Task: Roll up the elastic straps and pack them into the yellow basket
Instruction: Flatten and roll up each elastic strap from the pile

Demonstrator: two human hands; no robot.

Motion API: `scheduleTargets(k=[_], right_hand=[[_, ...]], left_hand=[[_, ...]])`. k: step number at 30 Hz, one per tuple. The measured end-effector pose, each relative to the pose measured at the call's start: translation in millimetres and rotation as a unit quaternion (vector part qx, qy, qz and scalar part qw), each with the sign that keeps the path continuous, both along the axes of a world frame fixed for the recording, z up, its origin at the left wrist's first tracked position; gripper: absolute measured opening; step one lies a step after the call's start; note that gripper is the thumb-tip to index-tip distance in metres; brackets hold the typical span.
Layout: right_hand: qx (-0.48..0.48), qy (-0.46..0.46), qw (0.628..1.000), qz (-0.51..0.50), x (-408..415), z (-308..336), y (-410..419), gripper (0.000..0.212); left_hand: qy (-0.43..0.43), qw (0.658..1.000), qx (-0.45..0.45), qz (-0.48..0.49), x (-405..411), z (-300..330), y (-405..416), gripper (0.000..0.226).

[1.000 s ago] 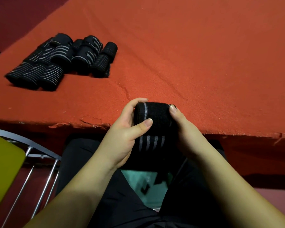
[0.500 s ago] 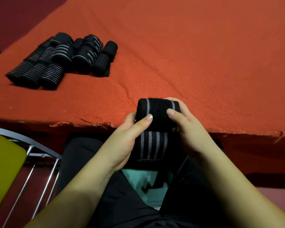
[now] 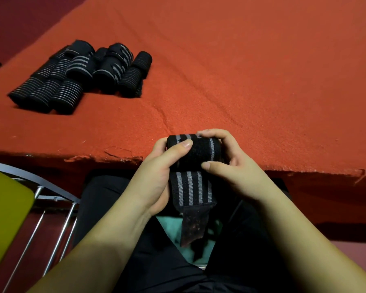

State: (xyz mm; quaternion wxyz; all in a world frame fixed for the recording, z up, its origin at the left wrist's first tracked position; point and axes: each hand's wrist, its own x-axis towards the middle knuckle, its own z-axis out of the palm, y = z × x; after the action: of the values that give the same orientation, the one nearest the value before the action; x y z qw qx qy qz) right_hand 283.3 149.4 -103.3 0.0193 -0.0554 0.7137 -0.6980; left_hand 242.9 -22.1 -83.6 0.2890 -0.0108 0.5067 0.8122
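- We held a black elastic strap with grey stripes at the near edge of the red table, most of it wound into a thick roll lying crosswise between our two hands.
- Our left hand gripped the roll's left end: the thumb lay across the top of the roll, pointing right, and the other fingers curled beneath it, mostly hidden.
- Our right hand gripped the right end: its fingers wrapped over the far side of the roll, while its thumb pressed against the near underside, where the loose part left the roll.
- The unrolled tail hung down from the roll between our palms and ended in a darker, rough-looking tab that dangled over our lap.
- A cluster of rolled straps lay together on the table, far to the left and well apart from our hands.
- A yellow surface showed at the lower left, beside a metal frame; we could not tell whether it was the basket.
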Motion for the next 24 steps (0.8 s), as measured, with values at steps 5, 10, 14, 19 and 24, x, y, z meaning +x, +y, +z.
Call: scheduleTargets(k=[5, 10, 14, 19, 24], right_hand=[[-0.052, -0.136, 0.989, -0.013, -5.9, 0.2, 2.3, 0.054], [-0.034, -0.137, 0.988, -0.059, -9.4, 3.1, -1.7, 0.041], [-0.031, -0.105, 0.991, -0.083, -10.6, 8.0, -2.8, 0.034], [-0.002, -0.047, 0.998, -0.037, -8.8, 15.3, -0.5, 0.044], [0.056, -0.021, 0.998, -0.010, -9.3, 15.5, -4.4, 0.051]], left_hand=[[0.057, 0.998, -0.021, -0.015, -3.3, -4.9, -2.9, 0.040], [0.088, 0.995, -0.053, -0.013, -3.2, -4.4, -4.0, 0.054], [0.042, 0.998, -0.043, -0.018, -1.2, -3.3, -3.1, 0.062], [0.000, 0.997, -0.015, -0.075, -2.0, -0.5, -4.6, 0.058], [0.002, 1.000, -0.013, -0.006, -5.2, 6.2, -2.4, 0.058]])
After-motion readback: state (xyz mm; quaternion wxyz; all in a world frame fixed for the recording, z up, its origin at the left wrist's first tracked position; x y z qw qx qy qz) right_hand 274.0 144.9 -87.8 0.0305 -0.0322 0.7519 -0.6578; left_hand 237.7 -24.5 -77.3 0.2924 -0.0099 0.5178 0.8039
